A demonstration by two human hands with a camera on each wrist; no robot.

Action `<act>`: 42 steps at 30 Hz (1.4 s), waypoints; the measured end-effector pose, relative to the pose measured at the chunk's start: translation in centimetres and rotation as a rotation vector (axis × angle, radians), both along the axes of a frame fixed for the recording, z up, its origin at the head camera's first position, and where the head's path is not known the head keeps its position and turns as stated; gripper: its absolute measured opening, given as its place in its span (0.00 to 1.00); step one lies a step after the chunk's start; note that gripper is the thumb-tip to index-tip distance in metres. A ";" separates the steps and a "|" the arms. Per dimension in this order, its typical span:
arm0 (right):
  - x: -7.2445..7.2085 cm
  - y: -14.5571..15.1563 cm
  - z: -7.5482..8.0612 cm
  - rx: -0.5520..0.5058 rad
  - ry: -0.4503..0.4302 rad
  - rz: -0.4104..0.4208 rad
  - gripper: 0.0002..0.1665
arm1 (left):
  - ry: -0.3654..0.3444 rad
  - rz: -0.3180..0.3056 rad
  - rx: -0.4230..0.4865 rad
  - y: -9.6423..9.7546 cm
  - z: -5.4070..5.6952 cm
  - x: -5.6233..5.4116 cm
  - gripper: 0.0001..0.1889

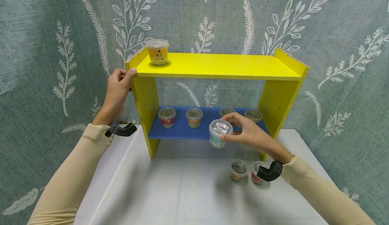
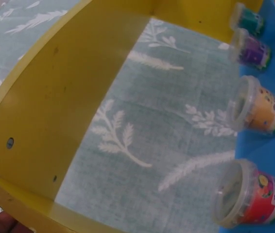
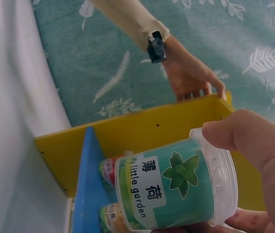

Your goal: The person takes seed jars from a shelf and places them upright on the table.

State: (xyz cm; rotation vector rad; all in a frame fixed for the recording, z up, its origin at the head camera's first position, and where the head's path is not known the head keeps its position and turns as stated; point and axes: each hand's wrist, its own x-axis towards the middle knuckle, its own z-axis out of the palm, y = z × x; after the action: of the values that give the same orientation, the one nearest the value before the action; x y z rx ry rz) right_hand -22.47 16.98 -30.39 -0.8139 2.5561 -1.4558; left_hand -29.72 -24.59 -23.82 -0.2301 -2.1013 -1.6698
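Observation:
My right hand (image 1: 247, 130) pinches a clear-lidded plastic cup (image 3: 176, 182) with a teal mint-leaf label, in front of the blue middle board (image 1: 200, 133). In the right wrist view the cup lies tilted on its side, thumb at the lid's rim and fingers underneath. My left hand (image 1: 117, 86) grips the top left corner of the yellow shelf (image 1: 212, 66), its thumb on the edge and its other fingers on the outer side. A yellow-labelled cup (image 1: 158, 53) stands on the top board close to that hand.
On the blue board stand a red-labelled cup (image 1: 167, 117), an orange-labelled cup (image 1: 194, 118), a purple-labelled cup (image 2: 253, 50) and a green-labelled cup (image 2: 249, 20). Two more cups, one orange (image 1: 238, 171) and one red (image 1: 258, 173), sit on the white table (image 1: 188, 191) below my right wrist.

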 end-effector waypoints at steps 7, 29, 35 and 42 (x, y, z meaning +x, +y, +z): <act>0.2 0.2 -1.1 0.007 -0.022 0.010 0.35 | 0.000 -0.001 0.003 0.0 0.0 0.0 0.21; 0.5 0.3 -4.4 0.023 -0.054 0.042 0.35 | 0.007 -0.001 -0.002 0.1 0.0 0.1 0.20; 0.3 0.4 -5.5 0.018 -0.070 0.055 0.34 | 0.006 0.005 -0.006 0.0 -0.1 0.1 0.21; 0.2 0.4 -6.9 0.049 -0.073 0.048 0.34 | 0.004 0.001 0.000 0.0 0.0 0.0 0.21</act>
State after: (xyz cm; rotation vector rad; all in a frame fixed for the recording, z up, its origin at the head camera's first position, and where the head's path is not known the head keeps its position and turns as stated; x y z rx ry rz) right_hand -22.24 17.33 -37.32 -0.7946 2.4913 -1.3772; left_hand -29.68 -24.63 -23.87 -0.2321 -2.0984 -1.6680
